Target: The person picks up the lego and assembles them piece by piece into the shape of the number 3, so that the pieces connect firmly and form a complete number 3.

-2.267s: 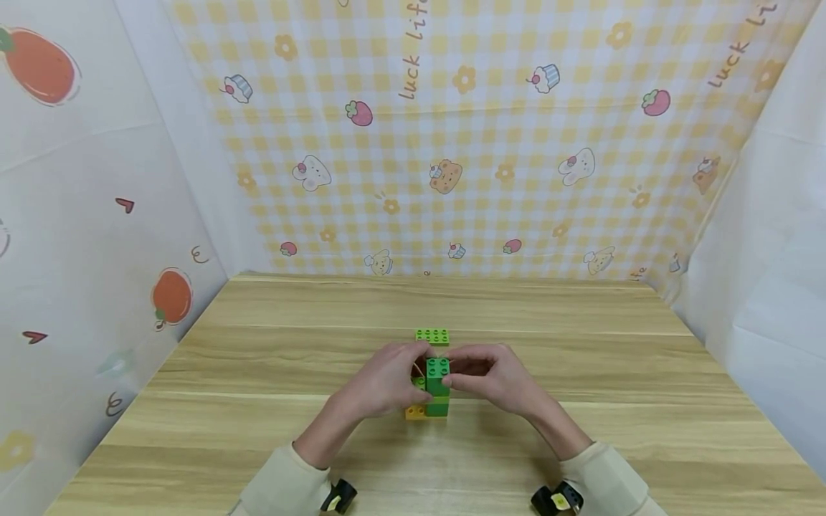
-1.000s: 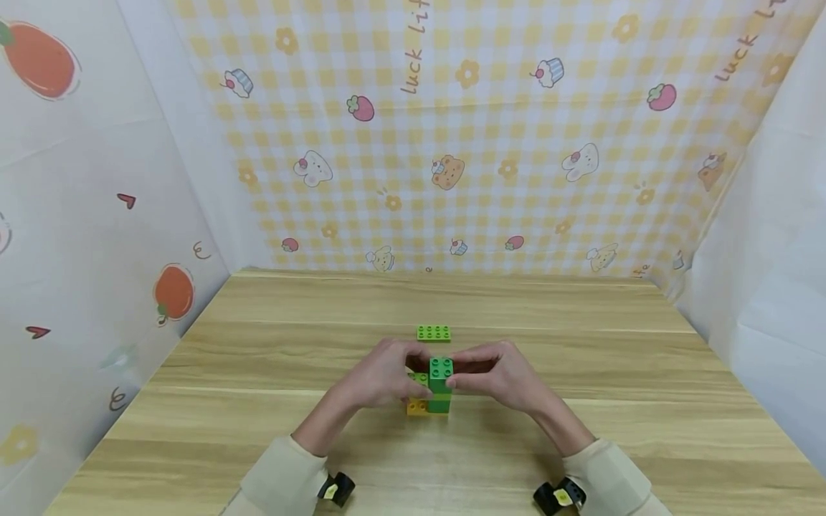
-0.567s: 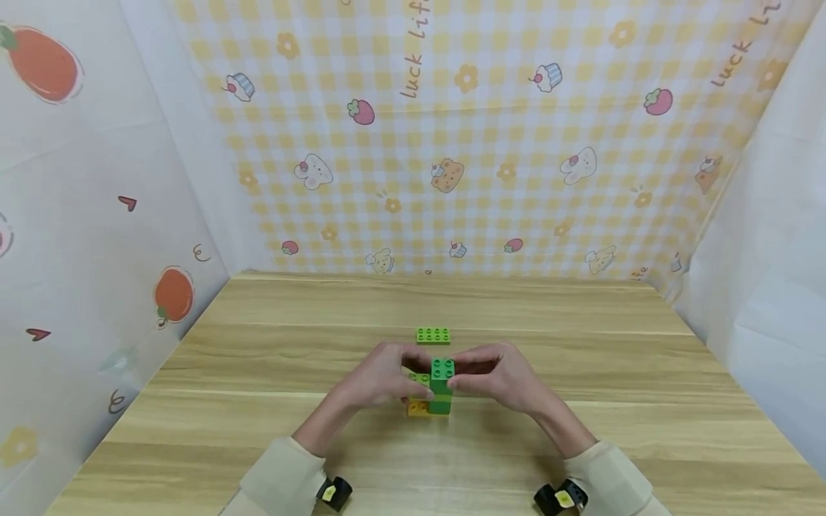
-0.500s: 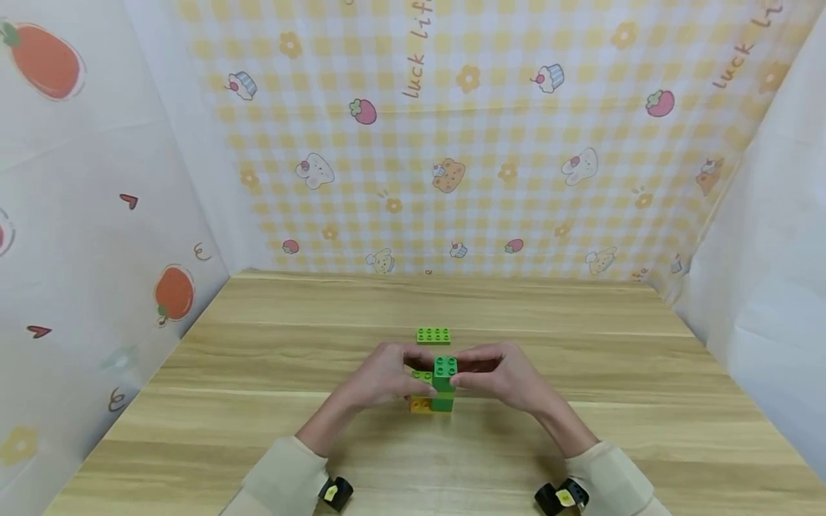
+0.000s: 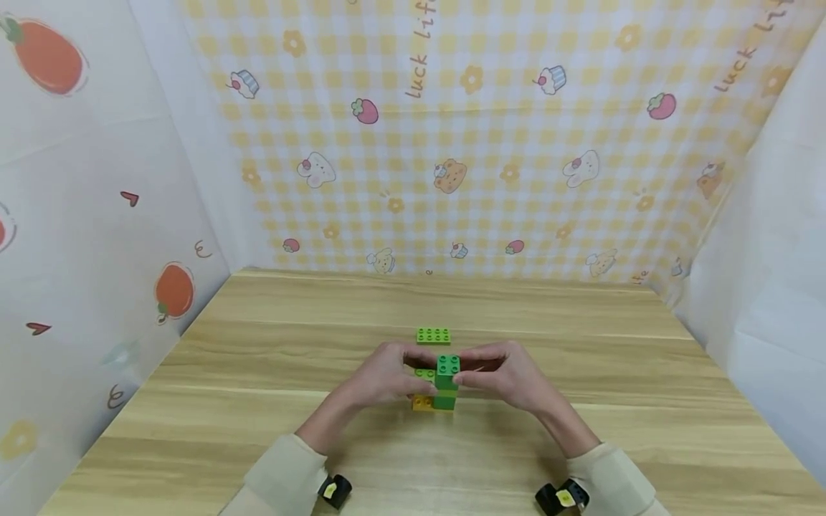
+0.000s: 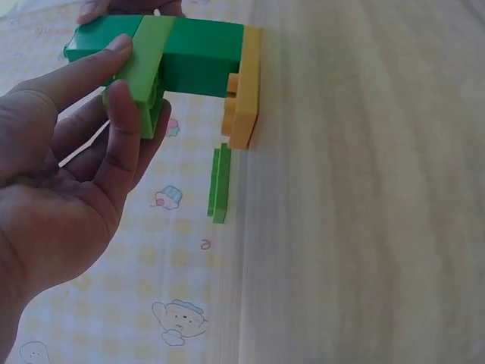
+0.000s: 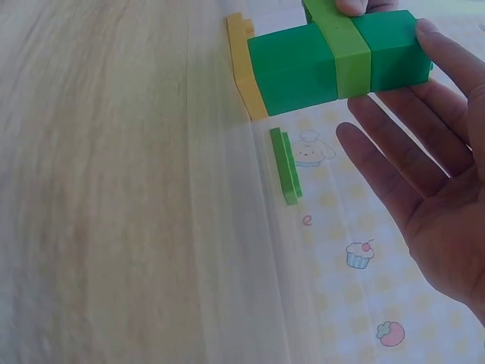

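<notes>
In the head view, your left hand (image 5: 386, 376) pinches the light green bar (image 5: 424, 374), and your right hand (image 5: 510, 376) pinches the top green block (image 5: 448, 365). The stack stands on the table (image 5: 323, 308) between them. A loose green plate (image 5: 434, 336) lies behind it. To press the block on well, I'd keep the bar still and push straight down, so nothing tips.

The left wrist view shows what the head view hides: the bar sticks out past the lower green block (image 6: 203, 59), with a gap between it and the bumps of the yellow base (image 6: 247, 91). That end could bend down, so it's best to push right over the lower block.

The right wrist view shows the other side. There the bar and both blocks line up, and I see no gap between them. Your thumb touches the top block's side.
</notes>
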Tool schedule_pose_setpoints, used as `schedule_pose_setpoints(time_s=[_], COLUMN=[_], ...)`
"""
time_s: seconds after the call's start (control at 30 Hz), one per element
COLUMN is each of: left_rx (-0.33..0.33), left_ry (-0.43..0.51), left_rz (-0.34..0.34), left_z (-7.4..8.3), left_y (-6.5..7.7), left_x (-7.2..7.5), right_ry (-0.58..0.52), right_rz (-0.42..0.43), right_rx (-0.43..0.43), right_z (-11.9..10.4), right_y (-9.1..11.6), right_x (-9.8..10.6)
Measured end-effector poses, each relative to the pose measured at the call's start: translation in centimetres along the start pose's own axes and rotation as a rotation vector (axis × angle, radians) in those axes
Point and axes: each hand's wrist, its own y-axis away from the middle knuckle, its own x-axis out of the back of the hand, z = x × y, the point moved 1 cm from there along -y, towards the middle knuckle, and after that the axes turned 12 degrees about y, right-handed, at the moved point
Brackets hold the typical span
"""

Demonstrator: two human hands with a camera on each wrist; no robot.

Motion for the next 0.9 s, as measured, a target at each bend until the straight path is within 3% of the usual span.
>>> schedule_pose_setpoints(time_s=[0.27, 0.57, 0.7, 0.9], left_rx=[0.018, 0.057, 0.055, 0.107], left_ry=[0.041, -0.007, -0.038, -0.083], left_rz=[0.008, 0.122, 0.151, 0.167], left_z=[-0.3, -0.7, -0.9, -1.7], left_y=[-0.4, -2.6, -3.4, -4.6], left_x=[2.1, 3.3, 3.7, 4.0], right_ry=[0.004, 0.025, 0.042, 0.056], right_rz=[0.0, 0.007, 0.016, 0.014], right_rx=[-0.021, -0.013, -0.005, -0.011], right_z=[0.1, 0.0, 0.0, 0.1], right_y=[0.0, 0.0, -0.1, 0.0], right_x=[-0.1, 0.0, 0.0, 0.0])
